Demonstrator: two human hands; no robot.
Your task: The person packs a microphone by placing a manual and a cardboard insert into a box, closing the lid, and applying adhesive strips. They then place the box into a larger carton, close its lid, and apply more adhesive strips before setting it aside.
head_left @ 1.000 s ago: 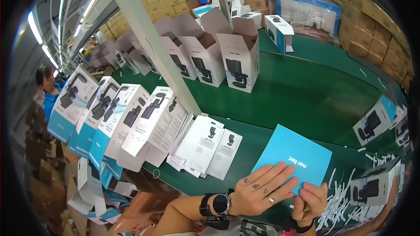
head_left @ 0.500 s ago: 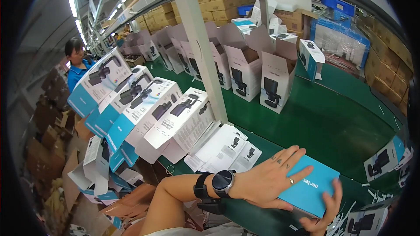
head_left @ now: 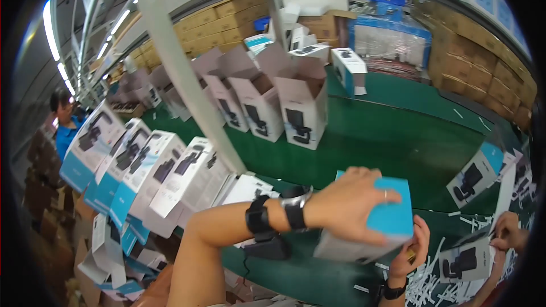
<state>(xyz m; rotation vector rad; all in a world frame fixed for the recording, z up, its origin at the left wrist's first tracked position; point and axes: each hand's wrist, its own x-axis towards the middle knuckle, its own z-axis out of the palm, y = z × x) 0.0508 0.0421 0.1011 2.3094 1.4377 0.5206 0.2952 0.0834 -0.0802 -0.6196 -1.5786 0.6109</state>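
A microphone carton [head_left: 392, 204] with a blue top and white sides stands in front of me on the green bench. Reaching across its top is my left hand [head_left: 347, 204], its fingers over the far edge and its thumb on the near side. My right hand [head_left: 415, 247] is curled against the carton's right side, low down. Both hands grip the carton, which is slightly blurred. A watch [head_left: 294, 207] and a black strap sit on my left wrist. Printed leaflets [head_left: 244, 187] lie left of the carton, partly behind my left forearm.
Opened cartons [head_left: 304, 111] stand in a row on the green bench [head_left: 387, 142]; closed-looking ones [head_left: 176, 176] lean at the left. A grey post [head_left: 176, 68] rises between them. At right, a co-worker's hands [head_left: 509, 230] hold another carton [head_left: 463, 264] above white paper strips [head_left: 426, 278].
The carton has tipped from showing mostly its blue face to showing its white sides below. My hands have shifted round it. The view has turned right, and a co-worker's hands have appeared there.
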